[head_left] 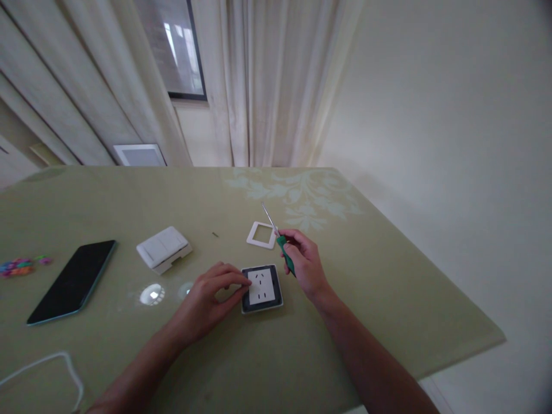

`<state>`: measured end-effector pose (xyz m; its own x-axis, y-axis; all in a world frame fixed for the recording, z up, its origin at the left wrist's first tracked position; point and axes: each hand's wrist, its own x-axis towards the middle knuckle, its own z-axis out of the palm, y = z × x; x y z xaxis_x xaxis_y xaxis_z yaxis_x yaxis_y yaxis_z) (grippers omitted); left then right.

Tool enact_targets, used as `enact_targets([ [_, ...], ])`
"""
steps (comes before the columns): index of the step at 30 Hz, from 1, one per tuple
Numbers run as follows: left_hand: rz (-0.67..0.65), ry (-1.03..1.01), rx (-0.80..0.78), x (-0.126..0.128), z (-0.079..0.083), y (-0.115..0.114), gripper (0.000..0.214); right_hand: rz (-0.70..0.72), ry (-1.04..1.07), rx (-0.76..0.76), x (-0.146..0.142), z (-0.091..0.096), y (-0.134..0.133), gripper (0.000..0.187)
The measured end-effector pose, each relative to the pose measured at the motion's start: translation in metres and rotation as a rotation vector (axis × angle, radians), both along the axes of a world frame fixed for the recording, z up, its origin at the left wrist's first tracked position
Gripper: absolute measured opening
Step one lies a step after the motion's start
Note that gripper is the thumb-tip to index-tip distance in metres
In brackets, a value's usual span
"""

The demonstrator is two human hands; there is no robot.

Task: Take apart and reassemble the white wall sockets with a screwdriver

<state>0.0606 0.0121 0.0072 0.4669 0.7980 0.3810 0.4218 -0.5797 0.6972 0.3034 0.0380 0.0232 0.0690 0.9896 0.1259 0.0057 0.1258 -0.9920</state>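
Note:
A green-handled screwdriver (286, 256) is gripped in my right hand (305, 261), its metal shaft pointing up and away to the left. Below it on the table lies a wall socket (261, 287) with a white slotted face and a dark surround inside a white box. The thumb and fingertips of my left hand (218, 292) are pinched together at the left edge of the socket face. Whatever is between them is too small or hidden to make out. Just behind the screwdriver, a square white cover frame (260, 235) lies flat.
A small screw (215, 234) lies left of the cover frame. Further left are a white switch box (164, 249), a black tablet (74, 283) and several colourful small pieces (19, 267). A white cable (64, 355) curves at the near left. Curtains (276, 80) hang behind the table (366, 310).

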Motion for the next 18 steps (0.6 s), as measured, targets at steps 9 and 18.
enact_targets([
  [9, 0.016, -0.002, -0.016, 0.0001, -0.0021, -0.0008, 0.008, -0.001, -0.005, 0.001, -0.0004, -0.0002, -0.0007, 0.035],
  [18, 0.040, 0.004, -0.008, 0.0022, -0.0037, -0.0016, 0.009, 0.017, -0.008, 0.026, -0.0012, -0.0020, -0.0017, 0.032],
])
